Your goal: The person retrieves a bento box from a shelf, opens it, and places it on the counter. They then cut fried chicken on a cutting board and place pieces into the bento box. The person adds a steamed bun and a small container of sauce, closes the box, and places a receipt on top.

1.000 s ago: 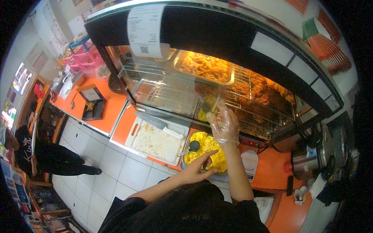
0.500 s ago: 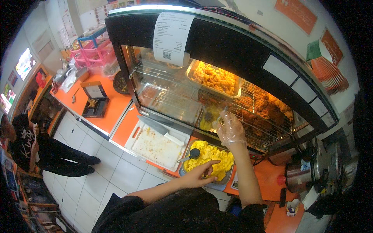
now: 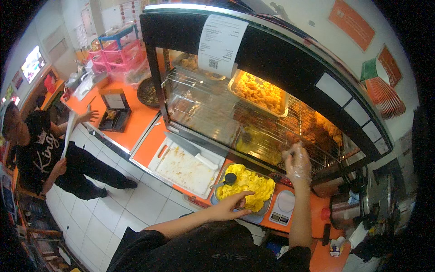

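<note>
My left hand is bare and open, thumb and index finger apart, over the near edge of a metal tray. Soft yellow food like scrambled egg fills that tray. On the egg rests a black, round-bowled scoop, its handle pointing left. My right hand, in a clear plastic glove, is raised at the near side of the lit glass food warmer. Its fingers look bent upward, but blur and glove hide whether they hold anything. Inside the warmer, a metal tray carries golden fried pieces.
Left of the egg are a white cutting board and a knife. A kitchen scale sits by my right forearm. Farther left are an open black box, a dark pan and a co-worker holding a white sheet.
My right hand has moved right along the warmer, uncovering the scale. My left hand keeps its pose over the tray. The co-worker has come further into view, one hand stretched toward the box.
</note>
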`<state>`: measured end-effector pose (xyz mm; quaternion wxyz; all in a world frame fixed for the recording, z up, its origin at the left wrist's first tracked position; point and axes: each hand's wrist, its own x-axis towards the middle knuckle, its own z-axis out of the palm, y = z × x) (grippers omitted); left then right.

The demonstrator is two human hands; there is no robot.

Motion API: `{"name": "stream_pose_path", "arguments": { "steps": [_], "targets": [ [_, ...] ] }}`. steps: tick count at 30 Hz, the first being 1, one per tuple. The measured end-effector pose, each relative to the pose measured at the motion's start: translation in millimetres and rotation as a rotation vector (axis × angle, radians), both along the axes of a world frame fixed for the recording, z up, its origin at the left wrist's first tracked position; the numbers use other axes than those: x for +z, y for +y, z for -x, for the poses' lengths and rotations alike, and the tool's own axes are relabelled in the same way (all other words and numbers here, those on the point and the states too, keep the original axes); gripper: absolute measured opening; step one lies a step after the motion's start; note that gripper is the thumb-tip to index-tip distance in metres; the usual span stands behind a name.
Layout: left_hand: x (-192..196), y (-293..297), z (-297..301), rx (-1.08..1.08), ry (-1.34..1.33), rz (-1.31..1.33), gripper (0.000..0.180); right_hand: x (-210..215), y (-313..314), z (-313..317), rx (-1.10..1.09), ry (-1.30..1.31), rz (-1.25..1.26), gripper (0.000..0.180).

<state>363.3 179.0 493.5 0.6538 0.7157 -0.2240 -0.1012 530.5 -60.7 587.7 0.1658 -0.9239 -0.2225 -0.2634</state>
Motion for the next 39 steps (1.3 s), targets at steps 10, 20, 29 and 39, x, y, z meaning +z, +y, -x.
{"name": "stream_pose_path", "arguments": {
  "steps": [10, 20, 29, 39],
  "targets": [
    [4.5, 0.2, 7.9, -0.316, 0.047, -0.081, 0.05, -67.6, 1.7, 46.6, -0.302, 0.37, -1.007, 0.029],
    [-13.1, -12.0, 16.6, -0.247, 0.184, 0.015, 0.095, -175.9, 39.0, 83.0, -0.391, 0.497, -1.303, 0.072],
    [-18.4, -19.4, 18.8, -0.118, 0.063, 0.287, 0.077, -190.0, 48.6, 99.6, -0.338, 0.589, -1.513, 0.074],
    [-16.6, -9.9, 24.6, -0.162, -0.067, 0.044, 0.082, -199.0, 60.8, 111.4, -0.371, 0.527, -1.637, 0.068]
  ]
}}
